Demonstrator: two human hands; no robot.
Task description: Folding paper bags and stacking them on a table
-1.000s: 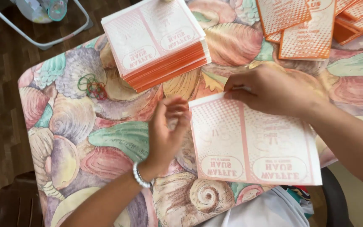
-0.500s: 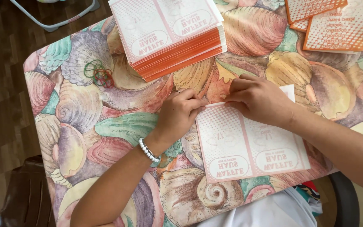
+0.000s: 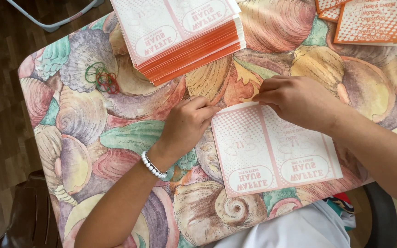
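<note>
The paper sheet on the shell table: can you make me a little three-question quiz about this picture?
1. True or false: both hands touch the flat paper sheet at its top edge.
2. What lies left of the tall stack of sheets? A) rubber bands B) scissors C) a cup
3. What is on the left hand's wrist?

Key
1. True: the left hand is at the sheet's top left corner, and the right hand presses the top edge.
2. A: green and red rubber bands lie on the shell-patterned tablecloth.
3. A white bead bracelet.

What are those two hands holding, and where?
Both the left hand and right hand pinch the far edge of a flat pink-and-white printed paper sheet.
</note>
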